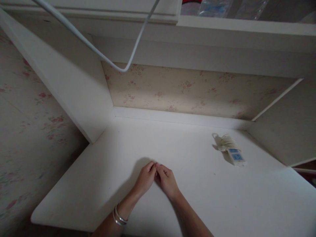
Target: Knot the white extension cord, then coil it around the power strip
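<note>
Head view, left hand: bare left hand (145, 179) with thin silvery bangles (120, 217) at the wrist, above the near, left-of-centre part of the broad, flat white bench (148, 140); fingers curled in almost fully.
Meeting point: both hands' fingertips touch; whether they pinch anything small is hidden, so its feel cannot be told.
Right hand: bare right hand (168, 182), fingers likewise folded in, thumb side against the left; any hold cannot be told.
Power strip: white plastic power strip (236, 156) with blue socket faces, near the far right corner, well apart from the hands.
Cord: off-white coiled cord (229, 141), bunched at the strip's far end.
Handling: block probably light, stiff and smooth, coil soft and apt to trail; the block's long sides look the best hold.
Edges: left edge runs to a rounded near corner; white upright panels (286, 121) bound the far corners, a low skirting the back.
Room: widest sideways, from left edge to strip; overhead, white shelf underside (197, 54) and looping white cable (122, 69) limit lifting at the back.
</note>
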Action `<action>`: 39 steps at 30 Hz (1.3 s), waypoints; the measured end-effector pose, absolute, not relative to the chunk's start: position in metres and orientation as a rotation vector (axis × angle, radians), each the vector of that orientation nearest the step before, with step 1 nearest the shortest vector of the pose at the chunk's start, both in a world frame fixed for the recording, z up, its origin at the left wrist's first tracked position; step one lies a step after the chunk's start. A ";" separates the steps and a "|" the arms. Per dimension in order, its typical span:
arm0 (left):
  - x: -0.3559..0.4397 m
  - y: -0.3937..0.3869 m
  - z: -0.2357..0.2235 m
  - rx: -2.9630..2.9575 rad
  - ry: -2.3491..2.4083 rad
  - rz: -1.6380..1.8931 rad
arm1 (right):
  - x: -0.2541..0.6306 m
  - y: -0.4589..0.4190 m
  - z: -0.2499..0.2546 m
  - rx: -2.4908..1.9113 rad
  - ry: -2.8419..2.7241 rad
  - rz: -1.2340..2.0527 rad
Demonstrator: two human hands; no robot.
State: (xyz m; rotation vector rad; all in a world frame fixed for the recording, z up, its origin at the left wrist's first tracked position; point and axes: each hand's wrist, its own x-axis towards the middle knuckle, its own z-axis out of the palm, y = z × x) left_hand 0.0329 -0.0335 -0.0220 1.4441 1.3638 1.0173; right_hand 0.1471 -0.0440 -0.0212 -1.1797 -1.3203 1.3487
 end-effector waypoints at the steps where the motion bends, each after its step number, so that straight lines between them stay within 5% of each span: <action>1: 0.033 -0.034 -0.022 1.443 1.363 1.018 | 0.147 -0.044 -0.022 -1.175 -1.320 1.353; 39: 0.033 -0.033 -0.023 1.452 1.368 1.005 | 0.146 -0.044 -0.020 -1.215 -1.303 1.331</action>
